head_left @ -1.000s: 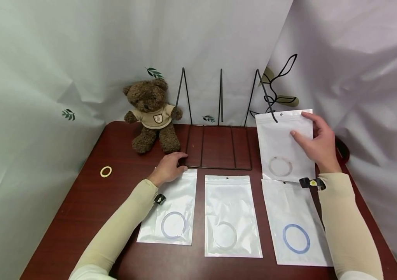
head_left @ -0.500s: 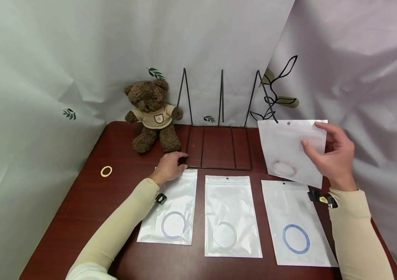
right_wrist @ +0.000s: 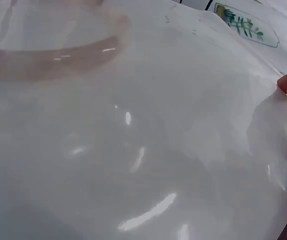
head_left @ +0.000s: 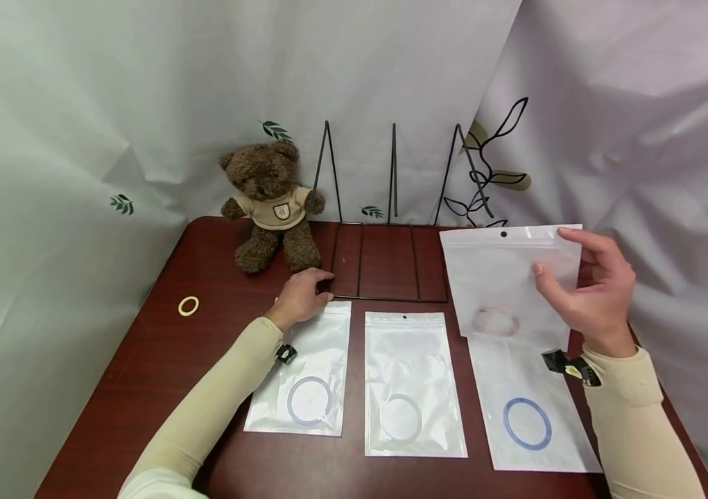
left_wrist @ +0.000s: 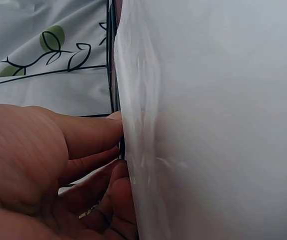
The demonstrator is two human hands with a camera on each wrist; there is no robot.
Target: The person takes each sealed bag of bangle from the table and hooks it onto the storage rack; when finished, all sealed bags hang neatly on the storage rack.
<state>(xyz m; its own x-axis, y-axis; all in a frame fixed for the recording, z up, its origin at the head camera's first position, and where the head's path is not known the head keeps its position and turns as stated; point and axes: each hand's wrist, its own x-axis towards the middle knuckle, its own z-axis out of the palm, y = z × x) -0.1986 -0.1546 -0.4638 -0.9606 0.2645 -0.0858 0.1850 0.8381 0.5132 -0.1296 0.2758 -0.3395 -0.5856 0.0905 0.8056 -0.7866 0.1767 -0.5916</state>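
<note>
My right hand (head_left: 597,294) pinches the right edge of a white zip bag (head_left: 485,267) near its top corner. A pinkish bracelet (right_wrist: 58,65) shows faintly through the bag in the right wrist view. The raised bag overlaps the top of another bag (head_left: 503,367) with a blue bangle (head_left: 506,425). At the front left corner of the black wire rack (head_left: 391,300), my left hand (head_left: 299,296) pinches the wire between thumb and fingers. Below that hand lies a bag (head_left: 322,346) with a pale violet bangle; its sheet fills much of the left wrist view.
A middle bag (head_left: 410,367) with a whitish ring lies on the brown table (head_left: 329,471). The rack's upright bent arms stand at the back. Left of them sits a brown teddy bear (head_left: 279,211). A small cream ring (head_left: 188,314) lies at the left.
The bag in my right hand has moved down and away from the tip of the rack's right arm, first rightward, then back left. My left hand has stayed at the rack.
</note>
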